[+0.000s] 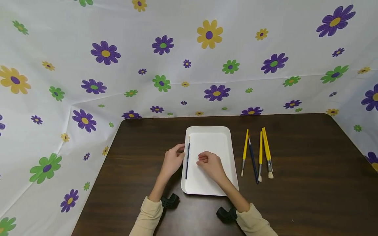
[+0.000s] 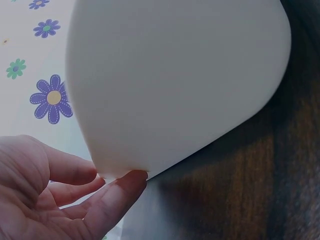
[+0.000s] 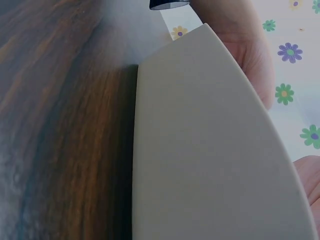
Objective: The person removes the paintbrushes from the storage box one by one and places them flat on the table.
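Observation:
A white tray (image 1: 212,139) lies on the dark wooden table (image 1: 298,157). A thin dark blue brush (image 1: 187,160) lies inside it along the left rim. My left hand (image 1: 173,160) is at that rim beside the brush. In the left wrist view its fingers (image 2: 70,167) are relaxed and hold nothing, and the thumb touches the tray's (image 2: 175,75) edge. My right hand (image 1: 210,164) rests on the middle of the tray with loosely curled fingers and nothing visible in them. In the right wrist view the tray (image 3: 210,150) hides most of that hand.
Several brushes (image 1: 260,154), mostly yellow-handled with one dark blue, lie in a row on the table right of the tray. A flower-print cloth (image 1: 189,65) walls in the back and both sides.

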Demonstrator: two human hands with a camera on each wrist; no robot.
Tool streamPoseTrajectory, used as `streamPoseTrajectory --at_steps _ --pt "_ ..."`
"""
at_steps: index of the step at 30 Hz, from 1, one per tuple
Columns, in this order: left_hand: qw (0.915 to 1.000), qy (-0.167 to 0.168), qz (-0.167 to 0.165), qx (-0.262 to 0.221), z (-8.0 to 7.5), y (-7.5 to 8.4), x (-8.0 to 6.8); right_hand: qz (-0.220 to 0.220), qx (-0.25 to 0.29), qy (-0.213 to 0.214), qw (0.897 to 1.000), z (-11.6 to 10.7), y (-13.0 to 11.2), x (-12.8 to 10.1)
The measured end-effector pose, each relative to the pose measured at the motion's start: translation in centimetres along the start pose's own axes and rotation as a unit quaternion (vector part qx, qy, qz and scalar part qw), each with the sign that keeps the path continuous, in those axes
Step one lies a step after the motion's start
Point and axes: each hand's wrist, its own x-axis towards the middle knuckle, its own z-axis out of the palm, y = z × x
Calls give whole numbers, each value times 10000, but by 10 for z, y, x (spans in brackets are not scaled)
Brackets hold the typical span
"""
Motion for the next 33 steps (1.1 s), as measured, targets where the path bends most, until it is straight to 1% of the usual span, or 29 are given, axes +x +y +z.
streamPoseTrajectory --at_steps 6,17,24,33 --pt "10000 42 79 43 2 0 -1 -12 102 -24 9999 5 -1 -1" --pt "10000 77 44 -1 3 -1 -1 -48 148 -177 9997 19 -5 -2" --pt "9999 72 77 15 2 -2 0 -47 188 -208 9996 25 -7 -4" --pt "9998 64 148 -80 -1 -1 -1 -178 253 -225 9993 31 -9 -2"
